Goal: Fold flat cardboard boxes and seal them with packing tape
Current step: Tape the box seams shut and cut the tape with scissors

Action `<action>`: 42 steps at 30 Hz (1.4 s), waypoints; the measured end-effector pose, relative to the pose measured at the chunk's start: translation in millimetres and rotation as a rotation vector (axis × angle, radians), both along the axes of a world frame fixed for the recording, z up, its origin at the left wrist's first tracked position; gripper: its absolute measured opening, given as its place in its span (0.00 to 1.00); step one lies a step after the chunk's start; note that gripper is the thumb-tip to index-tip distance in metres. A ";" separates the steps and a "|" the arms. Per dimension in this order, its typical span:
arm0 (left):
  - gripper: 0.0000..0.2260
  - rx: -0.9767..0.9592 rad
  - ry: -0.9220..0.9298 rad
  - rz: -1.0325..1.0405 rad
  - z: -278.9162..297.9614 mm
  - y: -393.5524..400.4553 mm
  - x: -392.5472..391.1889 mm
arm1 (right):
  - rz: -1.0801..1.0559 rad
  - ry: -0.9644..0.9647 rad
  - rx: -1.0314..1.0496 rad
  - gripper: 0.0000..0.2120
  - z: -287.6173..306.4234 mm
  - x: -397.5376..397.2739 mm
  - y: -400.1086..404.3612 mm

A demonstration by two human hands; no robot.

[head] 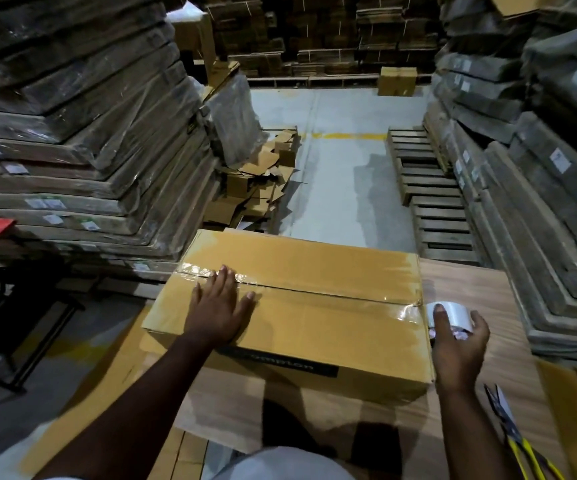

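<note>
the left hand (216,308) presses flat on the taped cardboard box (290,306) resting on the surface (470,289); the right hand (458,341) grips the tape roll (444,315) at its right end.

Matt brown cardboard box (301,306), glossy clear plastic tape roll (448,315), wood-grain tabletop (470,289), rough wooden pallets (432,202).

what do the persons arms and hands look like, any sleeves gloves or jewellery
Both forearms are bare up to the frame's lower edge: no sleeves show. The left hand and right hand wear no gloves, and no rings, watch or wristbands are visible. Fingernails look short and plain.
</note>
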State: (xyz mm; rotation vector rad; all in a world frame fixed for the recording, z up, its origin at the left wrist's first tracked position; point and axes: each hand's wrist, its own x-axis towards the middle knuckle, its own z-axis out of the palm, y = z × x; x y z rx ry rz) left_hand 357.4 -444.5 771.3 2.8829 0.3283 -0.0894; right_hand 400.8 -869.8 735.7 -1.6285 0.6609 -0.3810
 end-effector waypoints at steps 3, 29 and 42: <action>0.43 0.012 0.020 0.084 0.1 12.5 -11.3 | -0.016 0.003 0.040 0.31 3.8 -0.5 1.0; 0.33 -0.067 -0.151 -0.497 7.5 -140.4 -10.5 | -0.037 -0.069 0.431 0.30 -6.0 -3.6 7.4; 0.38 -0.052 0.046 -0.689 14.7 -221.2 20.8 | -0.008 -0.057 0.339 0.33 -16.4 -13.0 9.2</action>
